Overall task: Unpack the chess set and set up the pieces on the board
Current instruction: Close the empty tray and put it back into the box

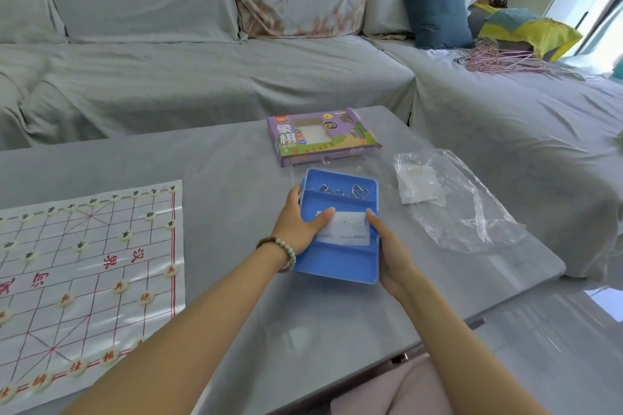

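A paper xiangqi board [111,246] lies flat at the left of the table, with several round white pieces [120,286] standing on its line crossings. Both hands hold a blue plastic tray [337,263] just above the table's middle. My left hand [301,224] grips its left edge, thumb on a white paper slip [347,229] inside. My right hand [387,253] grips the right edge, thumb at the slip's right side. Metal wire rings [340,191] lie in the tray's far compartment. The purple xiangqi box [320,136] lies behind the tray.
A crumpled clear plastic bag [462,205] lies to the right of the tray on the grey table [236,178]. A grey-covered sofa [202,61] runs behind the table and along the right. The table's right edge is close to the bag.
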`<action>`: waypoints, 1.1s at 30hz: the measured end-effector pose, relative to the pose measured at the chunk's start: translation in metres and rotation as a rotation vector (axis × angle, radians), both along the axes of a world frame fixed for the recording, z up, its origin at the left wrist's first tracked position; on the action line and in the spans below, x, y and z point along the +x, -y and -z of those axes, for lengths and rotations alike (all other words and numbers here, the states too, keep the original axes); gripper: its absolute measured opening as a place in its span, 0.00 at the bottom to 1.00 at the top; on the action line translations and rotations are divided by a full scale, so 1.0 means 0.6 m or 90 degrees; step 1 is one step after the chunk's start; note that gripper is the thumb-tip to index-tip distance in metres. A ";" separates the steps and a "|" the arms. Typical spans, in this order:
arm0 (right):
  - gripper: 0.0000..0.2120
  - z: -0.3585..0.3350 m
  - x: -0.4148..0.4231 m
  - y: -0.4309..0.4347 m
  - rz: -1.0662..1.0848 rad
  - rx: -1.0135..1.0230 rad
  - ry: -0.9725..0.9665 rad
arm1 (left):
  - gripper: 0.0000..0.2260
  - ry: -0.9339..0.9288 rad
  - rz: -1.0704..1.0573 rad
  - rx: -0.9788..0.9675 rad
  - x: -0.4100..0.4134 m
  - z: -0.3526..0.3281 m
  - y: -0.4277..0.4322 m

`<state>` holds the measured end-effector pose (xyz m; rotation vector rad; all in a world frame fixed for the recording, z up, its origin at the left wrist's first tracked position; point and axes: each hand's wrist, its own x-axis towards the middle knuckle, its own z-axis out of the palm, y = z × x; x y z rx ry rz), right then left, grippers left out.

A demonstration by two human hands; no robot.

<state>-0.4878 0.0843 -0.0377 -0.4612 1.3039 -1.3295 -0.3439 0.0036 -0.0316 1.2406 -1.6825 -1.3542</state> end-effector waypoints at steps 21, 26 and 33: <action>0.13 0.004 -0.098 0.000 0.352 -0.055 -0.050 | 0.30 0.303 0.125 -0.302 -0.013 0.068 0.048; 0.13 0.005 -0.108 -0.020 0.327 -0.058 -0.064 | 0.19 0.329 -0.039 -0.383 0.060 0.098 0.066; 0.13 0.010 -0.090 -0.023 0.215 -0.066 -0.189 | 0.45 0.314 -0.169 -0.067 0.070 0.092 0.040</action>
